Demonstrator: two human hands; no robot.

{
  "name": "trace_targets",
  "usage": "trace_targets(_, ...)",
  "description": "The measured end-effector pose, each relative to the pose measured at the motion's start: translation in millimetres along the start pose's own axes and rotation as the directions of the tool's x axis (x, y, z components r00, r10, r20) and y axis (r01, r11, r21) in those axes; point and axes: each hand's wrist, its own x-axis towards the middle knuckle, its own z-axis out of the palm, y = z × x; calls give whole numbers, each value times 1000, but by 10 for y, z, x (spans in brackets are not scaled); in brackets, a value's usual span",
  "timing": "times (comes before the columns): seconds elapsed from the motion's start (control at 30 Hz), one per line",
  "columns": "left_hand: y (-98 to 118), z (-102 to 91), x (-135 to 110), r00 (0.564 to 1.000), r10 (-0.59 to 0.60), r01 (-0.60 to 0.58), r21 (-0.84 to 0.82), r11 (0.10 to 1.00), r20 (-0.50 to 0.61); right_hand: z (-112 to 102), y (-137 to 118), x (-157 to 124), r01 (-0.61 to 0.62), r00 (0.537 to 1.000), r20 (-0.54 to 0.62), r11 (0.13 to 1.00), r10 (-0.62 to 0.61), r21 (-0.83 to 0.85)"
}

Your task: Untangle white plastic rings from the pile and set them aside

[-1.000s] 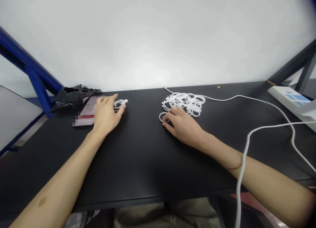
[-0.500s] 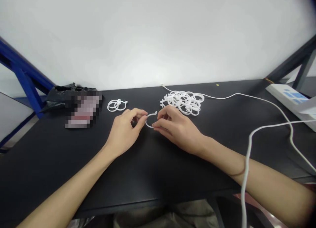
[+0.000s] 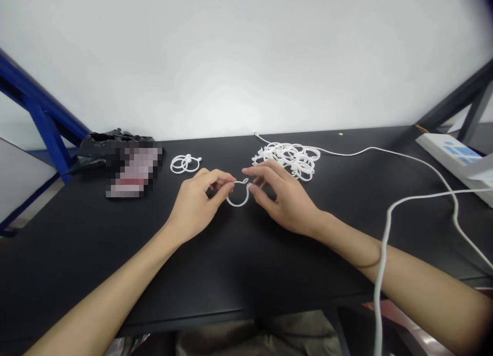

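A thin white plastic ring (image 3: 238, 205) with a gap in it hangs between my hands, just over the black table. My left hand (image 3: 198, 199) pinches its left side between thumb and fingertips. One end of the ring, with a small loop, points right across the gap. My right hand (image 3: 283, 194) has its thumb tip at the other end, while the index finger stretches out above, apart from the thumb. Beyond my left hand lie a few similar white rings (image 3: 179, 165), overlapping. Past my right hand is a tangled pile of white rings (image 3: 296, 158), partly hidden by the fingers.
A black plastic bag (image 3: 92, 148) with a blurred-out pinkish patch lies at the back left. A white cable (image 3: 389, 227) crosses over my right forearm. At the right stands a white box-like thing (image 3: 442, 148) with blue markings. A white wall rises behind the table (image 3: 185, 284).
The ring has turned, its gap now facing up and right. My right thumb has moved from the ring's lower edge to its right end, and the index finger has stretched out.
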Motion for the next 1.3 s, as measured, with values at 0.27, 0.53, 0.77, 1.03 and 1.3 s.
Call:
trace_targets(0.27,21,-12,-19,996,72,-74,43,996,45,29,-11,4,18,999,40,998,-20,56)
trace_targets(0.53,24,11,-46,951,285,-303,184,935,119,35,4,19,-54,997,61,997,50,63)
trace_targets(0.77,-19,-2,-66,933,327,-353,217,910,148,29,0,30,-34,999,38,997,31,75)
trace_targets(1.03,-19,21,-42,929,355,-370,209,905,107,34,-13,29,-31,1000,-5,997,31,66)
trace_targets(1.3,-255,-106,186,970,220,-181,293,939,-104,47,22,6,-170,983,70,985,167,41)
